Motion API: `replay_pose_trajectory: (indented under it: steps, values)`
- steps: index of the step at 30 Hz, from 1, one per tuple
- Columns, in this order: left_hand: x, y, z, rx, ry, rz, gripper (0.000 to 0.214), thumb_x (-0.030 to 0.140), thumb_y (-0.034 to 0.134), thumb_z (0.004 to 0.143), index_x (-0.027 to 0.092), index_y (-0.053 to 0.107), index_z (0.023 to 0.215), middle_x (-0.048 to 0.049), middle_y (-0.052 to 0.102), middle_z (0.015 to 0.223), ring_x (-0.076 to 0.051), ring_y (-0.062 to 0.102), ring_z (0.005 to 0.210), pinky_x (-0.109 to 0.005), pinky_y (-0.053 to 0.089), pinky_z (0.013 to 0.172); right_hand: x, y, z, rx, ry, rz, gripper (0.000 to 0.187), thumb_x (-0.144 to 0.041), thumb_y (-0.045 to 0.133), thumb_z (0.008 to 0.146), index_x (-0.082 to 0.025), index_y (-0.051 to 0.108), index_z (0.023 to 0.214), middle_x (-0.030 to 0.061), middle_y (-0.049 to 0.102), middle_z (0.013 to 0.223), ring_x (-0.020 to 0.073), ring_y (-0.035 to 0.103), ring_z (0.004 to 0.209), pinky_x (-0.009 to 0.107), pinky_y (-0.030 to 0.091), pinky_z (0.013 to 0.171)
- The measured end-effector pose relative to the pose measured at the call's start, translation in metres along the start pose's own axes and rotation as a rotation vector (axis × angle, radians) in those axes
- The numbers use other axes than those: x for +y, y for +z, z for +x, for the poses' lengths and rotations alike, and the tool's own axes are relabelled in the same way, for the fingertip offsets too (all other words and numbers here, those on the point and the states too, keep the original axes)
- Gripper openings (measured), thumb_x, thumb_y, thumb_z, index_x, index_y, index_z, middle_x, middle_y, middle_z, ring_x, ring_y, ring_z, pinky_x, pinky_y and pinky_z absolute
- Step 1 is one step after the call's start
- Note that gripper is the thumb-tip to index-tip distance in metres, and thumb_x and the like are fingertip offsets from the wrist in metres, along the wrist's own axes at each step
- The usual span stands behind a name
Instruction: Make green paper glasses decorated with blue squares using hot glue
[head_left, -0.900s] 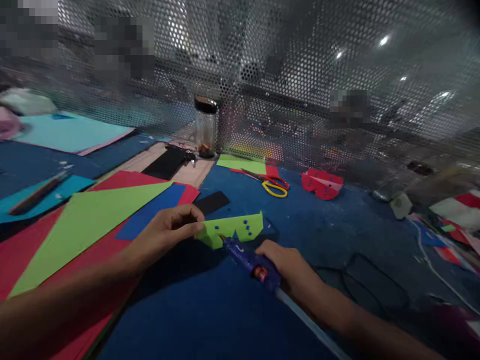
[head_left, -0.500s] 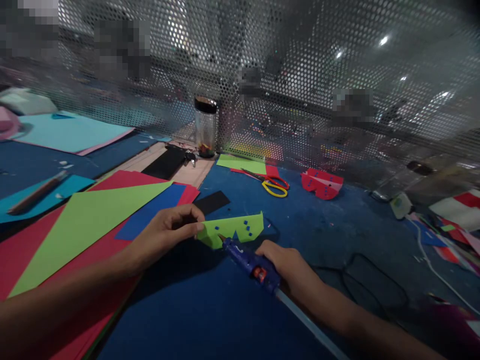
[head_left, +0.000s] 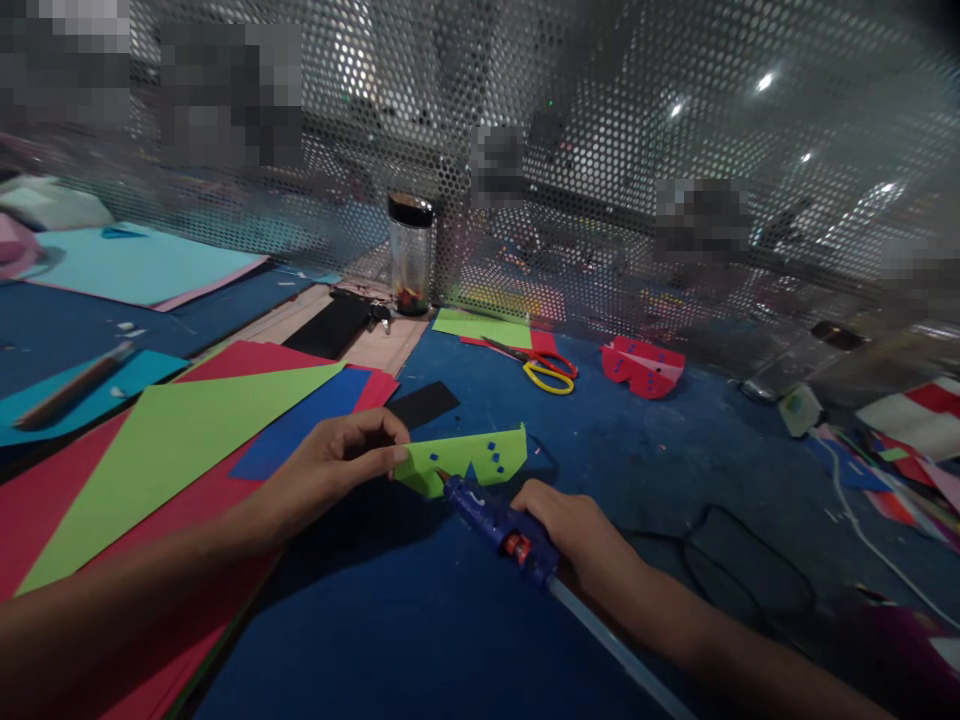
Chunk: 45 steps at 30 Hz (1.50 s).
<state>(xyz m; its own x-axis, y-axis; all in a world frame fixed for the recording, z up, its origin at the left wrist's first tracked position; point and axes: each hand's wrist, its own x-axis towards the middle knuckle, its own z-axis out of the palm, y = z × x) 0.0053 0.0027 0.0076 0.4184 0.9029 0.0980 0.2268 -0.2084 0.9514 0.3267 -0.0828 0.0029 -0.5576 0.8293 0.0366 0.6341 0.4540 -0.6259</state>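
Observation:
Between thumb and fingers, my left hand (head_left: 341, 455) pinches the left end of a green paper cutout (head_left: 465, 455). Small blue squares dot the cutout, and a notch shows in its lower edge. My right hand (head_left: 574, 525) is wrapped round a blue glue gun (head_left: 499, 525), partly hiding its handle. The gun's nozzle points up and left, at the cutout's face near its left half; whether the tip touches the paper I cannot tell. A long translucent glue stick (head_left: 611, 645) sticks out from the gun's back.
Coloured sheets (head_left: 150, 470) lie on the left. Beyond the cutout are a black piece (head_left: 425, 405), scissors (head_left: 547, 372), a red dotted cutout (head_left: 643, 367) and a jar (head_left: 411, 255) against a perforated metal panel (head_left: 570, 150). A black cable (head_left: 720, 560) curls at right, near paper scraps (head_left: 900, 470).
Almost nothing differs. Both hands, the glue gun and the green cutout stay in nearly the same place, with only a slight shift of the view.

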Motion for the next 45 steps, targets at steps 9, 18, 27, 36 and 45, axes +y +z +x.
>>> replay_pose_trajectory:
  steps: [9,18,27,36,45]
  values:
    - [-0.0009,-0.0006,-0.0015,-0.012,0.001,-0.020,0.028,0.048,0.073,0.096,0.022,0.072,0.084,0.0004,0.070,0.078,-0.017,0.062,0.071,-0.029,0.047,0.067,-0.0061,-0.0033,0.0007,-0.014,0.024,-0.022,0.019,-0.018,0.065,0.091,-0.025,0.054,0.105,-0.0012,0.066,0.098,0.0173,0.063,0.080,0.029,0.032,0.070]
    - [-0.0035,-0.0014,-0.0006,-0.009,-0.023,-0.019,0.029,0.050,0.074,0.095,0.022,0.072,0.087,-0.0001,0.069,0.080,-0.017,0.062,0.073,-0.031,0.047,0.069,-0.0012,0.0013,-0.0009,-0.002,0.044,-0.051,0.022,-0.013,0.064,0.088,-0.025,0.056,0.105,-0.0017,0.067,0.097,0.0161,0.062,0.080,0.028,0.031,0.070]
    - [0.0006,-0.0014,-0.0009,0.001,-0.018,0.028,0.030,0.051,0.073,0.095,0.022,0.072,0.086,-0.0012,0.069,0.078,-0.018,0.062,0.072,-0.030,0.048,0.067,-0.0076,-0.0036,0.0000,-0.011,0.069,-0.035,0.018,-0.019,0.066,0.092,-0.025,0.056,0.105,-0.0011,0.069,0.096,0.0166,0.062,0.078,0.028,0.032,0.069]
    - [-0.0008,-0.0021,-0.0010,-0.006,-0.035,-0.001,0.030,0.049,0.074,0.095,0.021,0.071,0.086,0.0004,0.069,0.078,-0.017,0.064,0.074,-0.028,0.049,0.070,-0.0049,0.0014,-0.0019,0.081,0.060,0.064,0.015,-0.015,0.065,0.096,-0.025,0.062,0.105,-0.0012,0.073,0.100,0.0158,0.065,0.084,0.025,0.040,0.073]
    - [0.0010,-0.0005,0.0010,0.011,-0.037,0.007,0.029,0.049,0.073,0.093,0.022,0.071,0.085,-0.0014,0.069,0.077,-0.018,0.063,0.072,-0.031,0.050,0.068,-0.0024,0.0012,0.0021,0.097,0.060,0.048,0.013,-0.023,0.073,0.095,-0.025,0.065,0.105,-0.0023,0.072,0.093,0.0145,0.062,0.076,0.023,0.041,0.068]
